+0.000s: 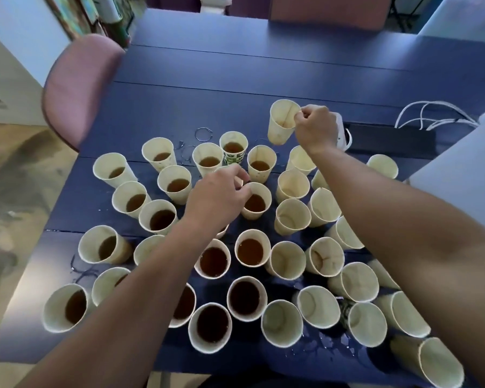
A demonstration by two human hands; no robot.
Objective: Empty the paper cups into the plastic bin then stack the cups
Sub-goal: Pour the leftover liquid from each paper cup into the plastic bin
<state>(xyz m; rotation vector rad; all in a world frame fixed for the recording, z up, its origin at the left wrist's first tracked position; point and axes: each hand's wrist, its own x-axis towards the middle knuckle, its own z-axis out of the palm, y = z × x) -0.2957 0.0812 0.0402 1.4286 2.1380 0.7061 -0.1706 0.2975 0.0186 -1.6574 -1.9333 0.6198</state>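
Several cream paper cups stand on a dark blue table [235, 79]. Those on the left and in the middle hold brown liquid; those on the right are empty. My right hand [315, 127] pinches the rim of an empty cup [280, 121] and holds it tilted above the table at the far side. My left hand [217, 194] pinches the rim of a full cup [256, 201] in the middle of the group. The pale plastic bin [465, 169] shows at the right edge.
A pink chair [76, 88] stands at the table's far left. White cables [431, 113] and a black bar [389, 138] lie at the far right. Spilled drops and wet rings mark the table between the cups. One green-patterned cup [233, 151] stands in the back row.
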